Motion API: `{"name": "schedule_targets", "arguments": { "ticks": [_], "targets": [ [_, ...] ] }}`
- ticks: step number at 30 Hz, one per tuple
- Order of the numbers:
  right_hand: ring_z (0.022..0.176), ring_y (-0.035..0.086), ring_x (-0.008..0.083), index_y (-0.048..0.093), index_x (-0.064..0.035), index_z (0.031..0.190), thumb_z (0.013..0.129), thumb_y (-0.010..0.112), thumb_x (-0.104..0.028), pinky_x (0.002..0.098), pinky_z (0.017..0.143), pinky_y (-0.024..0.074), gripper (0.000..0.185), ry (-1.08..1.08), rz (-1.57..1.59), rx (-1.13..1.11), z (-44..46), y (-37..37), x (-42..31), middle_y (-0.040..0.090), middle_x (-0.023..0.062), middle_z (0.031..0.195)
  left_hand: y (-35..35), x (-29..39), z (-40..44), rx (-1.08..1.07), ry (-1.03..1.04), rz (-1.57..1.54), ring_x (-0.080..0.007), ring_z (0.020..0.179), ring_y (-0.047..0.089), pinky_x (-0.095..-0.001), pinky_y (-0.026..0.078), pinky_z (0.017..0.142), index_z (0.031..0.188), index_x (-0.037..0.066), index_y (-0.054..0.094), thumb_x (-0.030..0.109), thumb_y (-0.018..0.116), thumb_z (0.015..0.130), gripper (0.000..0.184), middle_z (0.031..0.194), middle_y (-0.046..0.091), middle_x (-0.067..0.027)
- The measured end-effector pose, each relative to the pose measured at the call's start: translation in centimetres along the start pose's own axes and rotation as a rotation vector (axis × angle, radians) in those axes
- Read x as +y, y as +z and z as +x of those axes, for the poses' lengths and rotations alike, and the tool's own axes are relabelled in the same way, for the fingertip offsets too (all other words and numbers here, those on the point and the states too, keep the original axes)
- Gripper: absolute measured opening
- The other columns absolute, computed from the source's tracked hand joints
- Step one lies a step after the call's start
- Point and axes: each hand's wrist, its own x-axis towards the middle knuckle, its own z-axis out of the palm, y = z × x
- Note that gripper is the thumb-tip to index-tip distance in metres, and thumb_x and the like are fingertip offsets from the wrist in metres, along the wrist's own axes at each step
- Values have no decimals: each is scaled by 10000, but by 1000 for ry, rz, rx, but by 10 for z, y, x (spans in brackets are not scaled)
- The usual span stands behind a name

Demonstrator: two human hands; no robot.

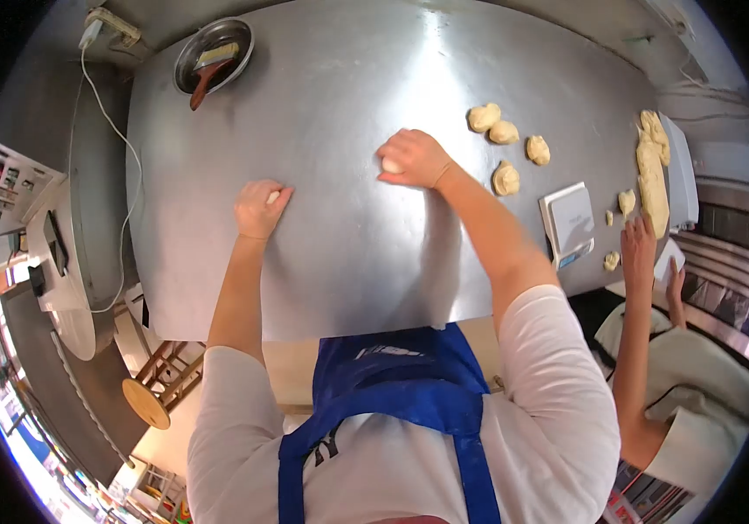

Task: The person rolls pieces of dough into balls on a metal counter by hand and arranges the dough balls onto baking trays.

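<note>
The right hand (418,157) is curled over a dough ball (391,165) on the metal counter (340,262); the left hand (257,210) closes around a pale lump (273,198). Rightward, dough pieces (504,133) lie near a white scale (570,218)

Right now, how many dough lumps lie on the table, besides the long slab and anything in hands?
7: four dough lumps left of or beyond the digital scale, three smaller lumps to its right. The co-worker's hand may hide more.
</note>
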Motion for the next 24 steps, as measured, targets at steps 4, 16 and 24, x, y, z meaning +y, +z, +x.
{"name": "schedule_targets", "arguments": {
  "ticks": [4, 16, 24],
  "targets": [
    [1098, 568, 340, 644, -173, 1220, 781, 789, -274, 451, 954, 512, 473, 442, 58, -111, -24, -32, -53, 620, 113, 1153, -14, 12, -23, 115, 83, -49, -342, 933, 654, -474, 525, 850, 1046, 82, 671, 215, 840, 779, 344, 1045, 696, -98],
    [1029, 653, 367, 686, -106, 1141, 784, 744, -254, 477, 933, 520, 390, 1153, 278, 561, -134, 19, -357, 693, 167, 1085, -82, 12, -54, -909, -510, -856, -138, 864, 648, -283, 533, 704, 1200, 95, 623, 378, 681, 979, 364, 1000, 670, -22],
    [964, 714, 254, 666, -72, 1204, 809, 762, -204, 380, 844, 571, 428, 1887, 234, 1301, -288, -20, -695, 733, 134, 1054, -67, 183, -207, -1552, -749, -879, -218, 985, 650, -335, 547, 800, 1233, 103, 650, 365, 671, 977, 367, 1108, 679, -62]
  ]
}}
